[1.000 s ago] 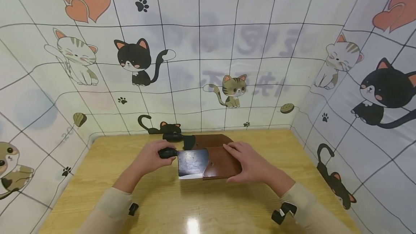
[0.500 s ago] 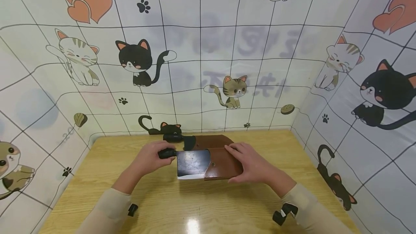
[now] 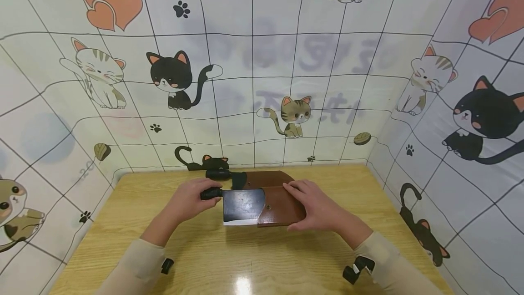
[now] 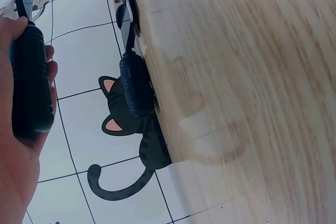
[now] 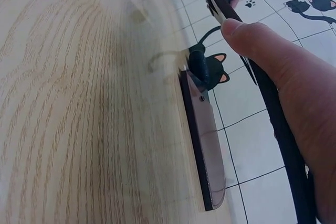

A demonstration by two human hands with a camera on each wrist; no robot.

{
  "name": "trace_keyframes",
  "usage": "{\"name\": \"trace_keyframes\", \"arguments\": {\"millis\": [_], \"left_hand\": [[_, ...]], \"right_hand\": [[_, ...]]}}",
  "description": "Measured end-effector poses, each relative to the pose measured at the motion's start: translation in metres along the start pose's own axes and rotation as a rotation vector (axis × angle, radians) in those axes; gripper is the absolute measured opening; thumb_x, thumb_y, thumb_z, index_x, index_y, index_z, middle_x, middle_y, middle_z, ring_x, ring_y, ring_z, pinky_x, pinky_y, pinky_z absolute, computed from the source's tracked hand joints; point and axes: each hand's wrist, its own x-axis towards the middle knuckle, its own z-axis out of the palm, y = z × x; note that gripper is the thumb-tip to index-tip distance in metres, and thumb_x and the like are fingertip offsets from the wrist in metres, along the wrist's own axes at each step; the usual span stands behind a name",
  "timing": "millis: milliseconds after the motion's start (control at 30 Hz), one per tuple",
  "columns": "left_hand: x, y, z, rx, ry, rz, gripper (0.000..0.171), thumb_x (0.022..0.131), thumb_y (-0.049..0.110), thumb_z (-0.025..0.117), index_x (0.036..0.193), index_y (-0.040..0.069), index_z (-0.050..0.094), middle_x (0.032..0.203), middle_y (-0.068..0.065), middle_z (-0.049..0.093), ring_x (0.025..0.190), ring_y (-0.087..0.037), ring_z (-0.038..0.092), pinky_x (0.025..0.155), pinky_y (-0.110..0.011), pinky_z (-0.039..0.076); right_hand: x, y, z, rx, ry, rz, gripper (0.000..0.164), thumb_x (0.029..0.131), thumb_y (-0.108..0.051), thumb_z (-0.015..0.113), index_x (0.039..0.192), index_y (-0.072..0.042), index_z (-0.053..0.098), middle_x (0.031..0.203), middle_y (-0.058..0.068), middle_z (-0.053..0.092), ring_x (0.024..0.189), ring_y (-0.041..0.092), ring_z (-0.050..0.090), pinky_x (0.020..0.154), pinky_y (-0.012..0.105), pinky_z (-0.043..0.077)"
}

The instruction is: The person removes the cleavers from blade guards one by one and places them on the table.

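Black-handled, the cleaver (image 3: 243,205) is held above the desk (image 3: 196,254), partly inside its brown sheath (image 3: 281,208), left hand (image 3: 189,200) curling its grip round the handle (image 3: 211,193), right hand (image 3: 312,204) clasping the sheath, presumably so fingers clear the bare edge (image 3: 240,223).

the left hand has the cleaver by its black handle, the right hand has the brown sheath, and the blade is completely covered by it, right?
Not quite: the blade is only partly covered. The head view shows the part nearest the black handle bare, outside the brown sheath. The left hand does hold the handle and the right hand the sheath.
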Motion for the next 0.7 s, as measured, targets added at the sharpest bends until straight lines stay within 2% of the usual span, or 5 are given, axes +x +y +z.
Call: {"name": "trace_keyframes", "arguments": {"millis": [233,533,700], "left_hand": [[0.0002,0.0013,0.001,0.018,-0.029,-0.036,0.038,0.095,0.033,0.09,0.129,0.019,0.079,0.119,0.0,0.08,0.104,-0.024,0.077,0.086,-0.05,0.061],[-0.0015,-0.0002,0.0006,-0.048,-0.045,-0.062,0.038,0.095,0.028,0.09,0.129,0.014,0.079,0.119,-0.001,0.079,0.103,-0.024,0.076,0.085,-0.048,0.06],[-0.0019,-0.0012,0.0004,-0.066,-0.047,-0.067,0.035,0.096,0.027,0.09,0.128,0.017,0.079,0.119,0.0,0.079,0.104,-0.022,0.075,0.085,-0.047,0.061]], "right_hand": [[-0.0016,-0.0001,-0.0014,0.012,0.001,0.014,0.121,0.077,-0.074,0.092,0.169,-0.011,0.045,0.159,0.007,0.052,0.144,0.03,0.048,0.116,0.057,0.045],[-0.003,0.0013,-0.0025,0.001,0.006,0.009,0.121,0.078,-0.076,0.09,0.169,-0.01,0.046,0.159,0.006,0.052,0.143,0.029,0.048,0.115,0.056,0.046],[-0.0029,0.0014,-0.0036,-0.001,0.006,-0.004,0.121,0.078,-0.078,0.088,0.169,-0.009,0.047,0.159,0.006,0.052,0.143,0.029,0.048,0.114,0.056,0.046]]}}
